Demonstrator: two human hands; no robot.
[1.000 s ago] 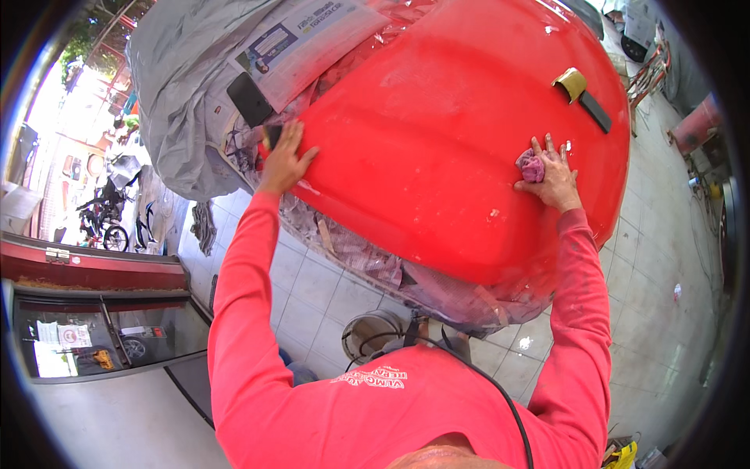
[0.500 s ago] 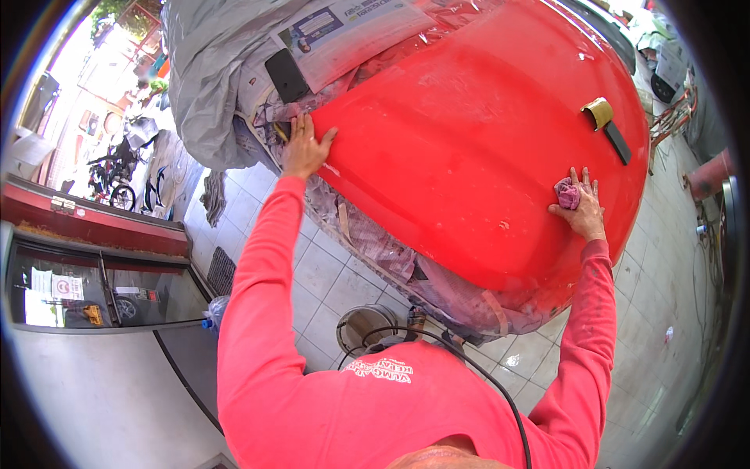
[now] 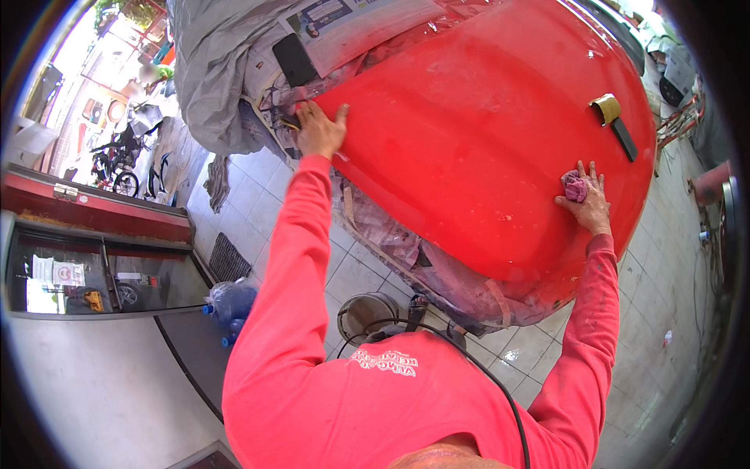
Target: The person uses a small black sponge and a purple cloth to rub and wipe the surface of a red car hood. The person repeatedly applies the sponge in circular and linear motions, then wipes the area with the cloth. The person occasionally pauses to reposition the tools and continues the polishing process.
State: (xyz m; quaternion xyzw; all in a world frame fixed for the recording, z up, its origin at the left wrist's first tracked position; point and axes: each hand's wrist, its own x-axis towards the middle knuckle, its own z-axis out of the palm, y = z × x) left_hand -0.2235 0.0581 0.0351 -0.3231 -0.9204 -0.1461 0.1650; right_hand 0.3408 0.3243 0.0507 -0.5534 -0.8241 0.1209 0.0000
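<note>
A large glossy red car hood (image 3: 469,148) lies before me, with water drops and pale smears on it. My left hand (image 3: 320,133) rests at its left corner, fingers spread and nothing gripped. A small dark and yellow piece (image 3: 291,121) lies beside those fingers, partly hidden. On the right part of the hood, my right hand (image 3: 590,209) presses a crumpled pink cloth (image 3: 574,186) between thumb and fingers. Farther up from that hand lies a black sanding block (image 3: 623,141) with a curled yellowish sheet of sandpaper (image 3: 605,109) at its far end.
Newspaper and plastic sheeting (image 3: 375,223) surround the hood; a black phone (image 3: 294,60) lies on the paper. A grey cover (image 3: 219,70) drapes the far left. A bucket (image 3: 363,316) stands on the tiled floor by my feet, blue-capped bottles (image 3: 232,309) to the left. A dark hose (image 3: 492,383) crosses my body.
The whole view has shifted slightly. Both hands keep nearly the same places on the hood, the right still on the cloth. More of the bottles shows beside my left arm.
</note>
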